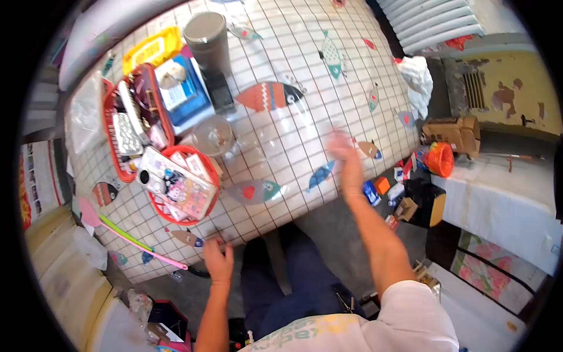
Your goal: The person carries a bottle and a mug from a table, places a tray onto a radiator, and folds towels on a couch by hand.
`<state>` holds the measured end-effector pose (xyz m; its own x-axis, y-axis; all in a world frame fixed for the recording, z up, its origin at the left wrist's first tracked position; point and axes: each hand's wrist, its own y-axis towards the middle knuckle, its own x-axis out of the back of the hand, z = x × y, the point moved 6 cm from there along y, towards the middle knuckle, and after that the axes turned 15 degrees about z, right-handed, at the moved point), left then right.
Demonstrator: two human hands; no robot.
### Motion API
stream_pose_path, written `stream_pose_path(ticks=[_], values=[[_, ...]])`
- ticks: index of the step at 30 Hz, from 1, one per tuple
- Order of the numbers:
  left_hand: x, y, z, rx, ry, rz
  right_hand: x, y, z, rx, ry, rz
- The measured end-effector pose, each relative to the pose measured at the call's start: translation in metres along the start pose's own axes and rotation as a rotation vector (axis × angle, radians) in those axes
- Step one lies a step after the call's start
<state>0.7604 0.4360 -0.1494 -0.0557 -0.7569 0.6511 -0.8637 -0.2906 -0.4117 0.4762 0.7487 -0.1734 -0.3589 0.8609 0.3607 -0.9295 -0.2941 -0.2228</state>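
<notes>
My right hand (342,148) is over the tablecloth (293,158), right of the middle, close to a printed blue fish. Motion smears its fingers, and I make out nothing in it. My left hand (218,261) is at the near table edge, fingers loosely bent and apart, holding nothing visible. Up and left of that hand stands a round red basket (214,202) of small packets, with a cartoon-printed case (179,185) lying across its top. A clear plastic cup or bowl (213,136) is just behind the basket.
A long red basket (120,167) of odds and ends, a blue box (185,97), a yellow pack (152,50) and a grey tumbler (206,44) crowd the left side. Pink and green fly swatters (126,234) lie near the left edge. Boxes and an orange bucket (438,159) are beyond the right edge.
</notes>
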Motion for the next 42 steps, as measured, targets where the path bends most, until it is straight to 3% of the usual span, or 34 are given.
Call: stream_pose_path(ticks=[1, 2, 4, 5, 7, 10, 11, 15, 19, 21, 22, 23, 25, 27, 29, 32, 35, 39, 42], values=[[-0.007, -0.002, -0.001, 0.011, -0.003, 0.04, 0.052, -0.008, -0.021, 0.025, -0.471, -0.21], [-0.01, -0.006, -0.003, 0.044, 0.001, 0.068, 0.092, -0.02, -0.037, -0.567, -0.796, -0.028], [-0.009, -0.016, -0.007, 0.079, -0.001, 0.11, 0.151, -0.031, -0.026, 0.126, -0.841, -0.36], [-0.008, -0.023, -0.01, 0.106, -0.024, 0.135, 0.175, -0.036, -0.051, -0.349, -1.083, -0.217], [0.003, -0.034, -0.026, 0.114, -0.073, 0.184, 0.157, -0.033, 0.002, -0.072, -0.922, -0.145], [0.022, -0.054, -0.046, 0.118, -0.128, 0.178, 0.103, -0.018, 0.051, 0.003, -0.792, -0.058], [0.029, -0.063, -0.053, 0.117, -0.132, 0.171, 0.081, -0.011, 0.07, -0.012, -0.609, -0.007], [0.066, -0.104, -0.076, 0.15, -0.153, 0.182, 0.021, 0.009, 0.107, 0.17, -0.565, 0.145], [0.073, -0.164, -0.074, 0.192, -0.183, 0.24, 0.004, -0.031, 0.124, 0.21, -0.52, 0.47], [0.074, -0.188, -0.072, 0.261, -0.216, 0.26, 0.008, -0.065, 0.095, 0.157, -0.494, 0.559], [0.072, -0.196, -0.072, 0.269, -0.228, 0.286, 0.012, -0.081, 0.076, -0.061, -0.551, 0.68], [0.07, -0.204, -0.071, 0.281, -0.236, 0.306, 0.018, -0.1, 0.06, -0.063, -0.535, 0.709], [0.066, -0.223, -0.059, 0.322, -0.224, 0.393, 0.043, -0.14, 0.037, -0.295, -0.488, 0.723], [0.056, -0.241, -0.033, 0.374, -0.172, 0.535, 0.072, -0.191, -0.015, -0.348, -0.407, 0.588], [0.047, -0.263, 0.003, 0.207, -0.205, 0.416, 0.108, -0.254, -0.051, -0.649, -0.272, 0.412], [0.061, -0.253, 0.026, 0.118, -0.143, 0.537, 0.146, -0.359, -0.106, -0.838, -0.277, 0.144], [0.09, -0.236, -0.024, -0.023, -0.254, 0.364, 0.146, -0.442, -0.101, -1.004, -0.272, 0.138], [0.101, -0.24, -0.056, -0.028, -0.288, 0.378, 0.115, -0.495, -0.083, -0.983, -0.231, 0.277], [0.097, -0.252, -0.069, -0.038, -0.239, 0.431, 0.097, -0.506, -0.078, -0.83, -0.246, 0.254]])
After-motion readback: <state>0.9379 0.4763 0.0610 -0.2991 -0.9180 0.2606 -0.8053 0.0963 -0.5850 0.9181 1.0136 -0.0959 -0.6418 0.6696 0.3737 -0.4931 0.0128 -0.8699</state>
